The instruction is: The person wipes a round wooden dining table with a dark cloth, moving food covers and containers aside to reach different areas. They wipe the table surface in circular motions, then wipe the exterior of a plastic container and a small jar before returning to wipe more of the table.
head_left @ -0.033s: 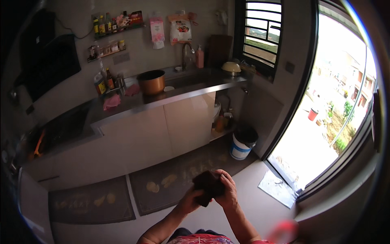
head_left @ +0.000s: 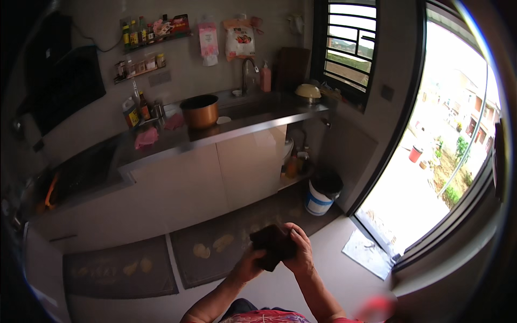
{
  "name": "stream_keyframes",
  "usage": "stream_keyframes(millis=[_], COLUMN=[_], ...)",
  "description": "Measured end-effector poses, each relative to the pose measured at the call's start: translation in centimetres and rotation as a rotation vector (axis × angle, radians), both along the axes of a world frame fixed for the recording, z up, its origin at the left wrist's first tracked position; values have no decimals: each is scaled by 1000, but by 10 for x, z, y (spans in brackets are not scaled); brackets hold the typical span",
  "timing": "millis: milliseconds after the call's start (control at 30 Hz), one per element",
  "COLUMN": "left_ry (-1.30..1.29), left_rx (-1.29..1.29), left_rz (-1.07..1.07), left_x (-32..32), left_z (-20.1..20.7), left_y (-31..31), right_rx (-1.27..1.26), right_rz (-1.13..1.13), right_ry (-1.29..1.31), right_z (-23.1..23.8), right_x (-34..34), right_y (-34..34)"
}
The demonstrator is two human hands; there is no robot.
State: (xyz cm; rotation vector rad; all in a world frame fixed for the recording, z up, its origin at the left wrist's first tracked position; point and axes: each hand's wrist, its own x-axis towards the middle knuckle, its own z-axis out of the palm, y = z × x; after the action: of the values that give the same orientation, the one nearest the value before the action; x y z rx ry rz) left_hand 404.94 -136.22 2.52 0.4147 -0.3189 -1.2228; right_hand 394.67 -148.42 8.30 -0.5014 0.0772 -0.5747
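Note:
In front of my body, low in the view, both hands hold a dark brown, blocky thing with uneven edges (head_left: 273,246). Its kind is too dark to make out. My left hand (head_left: 249,266) grips its lower left side, the thumb lying across the front. On the right side my right hand (head_left: 299,251) is closed round it, fingers curled over the top corner. Parts of the fingers are hidden behind the thing. Below it are dark grey patterned floor mats (head_left: 188,272) and pale floor.
A counter (head_left: 253,129) runs along the wall with a copper-coloured pot (head_left: 200,113), pink cloths (head_left: 146,138), bottles (head_left: 144,106) and a tap (head_left: 244,75). A black-lined bin (head_left: 321,196) stands by an open cabinet. At right is an open doorway (head_left: 425,140) with a pale mat (head_left: 368,254).
The view has shifted very slightly. Both hands keep their hold, and the dark thing has turned a little between them.

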Motion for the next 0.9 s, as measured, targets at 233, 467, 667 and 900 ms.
stream_keyframes(millis=[233,467,667,900], left_ry=[180,-46,51,206], left_rx=[1,186,-33,-64], left_rz=[-68,-78,50,252], left_x=[183,335,486,620], left_z=[47,116,139,138], left_y=[-151,-334,-520,-688], right_rx=[-115,-441,-620,-831], right_rz=[-86,-301,-397,-199], right_ry=[17,210,432,331], right_z=[34,58,76,118], right_x=[178,312,393,537], right_y=[-163,-347,-529,-696])
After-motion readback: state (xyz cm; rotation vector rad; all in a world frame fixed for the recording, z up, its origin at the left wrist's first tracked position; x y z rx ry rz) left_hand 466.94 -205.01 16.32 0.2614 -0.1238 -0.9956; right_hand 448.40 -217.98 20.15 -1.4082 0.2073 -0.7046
